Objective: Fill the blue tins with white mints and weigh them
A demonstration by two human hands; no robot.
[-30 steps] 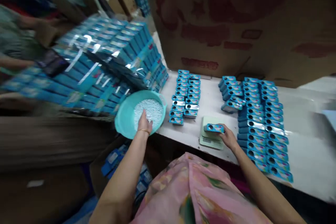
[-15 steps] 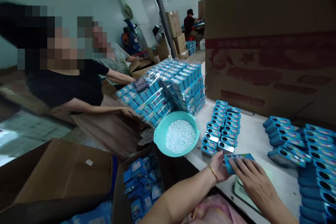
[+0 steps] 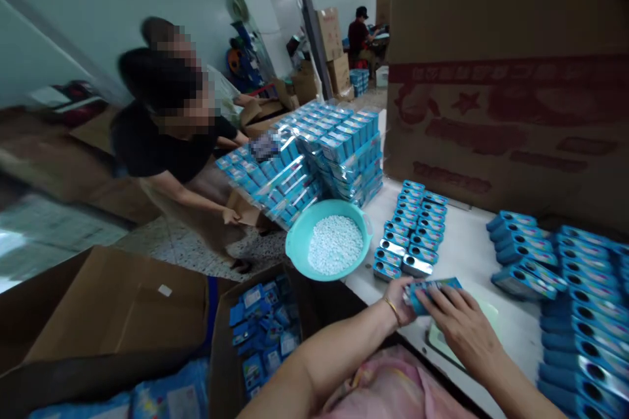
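Observation:
My left hand (image 3: 403,301), with a gold bracelet at the wrist, grips the near end of a small blue printed pack (image 3: 421,289). The fingers of my right hand (image 3: 455,322) lie over the same pack and press on it from above. Just under the right hand, a pale green flat device (image 3: 486,317) sits on the white table (image 3: 464,255), partly hidden. Beyond the hands stand two rows of blue tins (image 3: 413,229) with dark round spots on their ends. Left of them is a turquoise basin (image 3: 301,255) holding many small white pellets (image 3: 335,245).
More blue tins (image 3: 584,314) line the right side, beside a large cardboard box (image 3: 491,124). Film-wrapped stacks of blue packs (image 3: 344,150) stand behind the basin. An open carton (image 3: 226,334) of blue packs is below left. A person in black (image 3: 171,157) bends beside the stacks.
The person in black has bent lower, one hand now at a cardboard flap. My hands stay on the blue pack, with little change in their hold. The view has shifted slightly.

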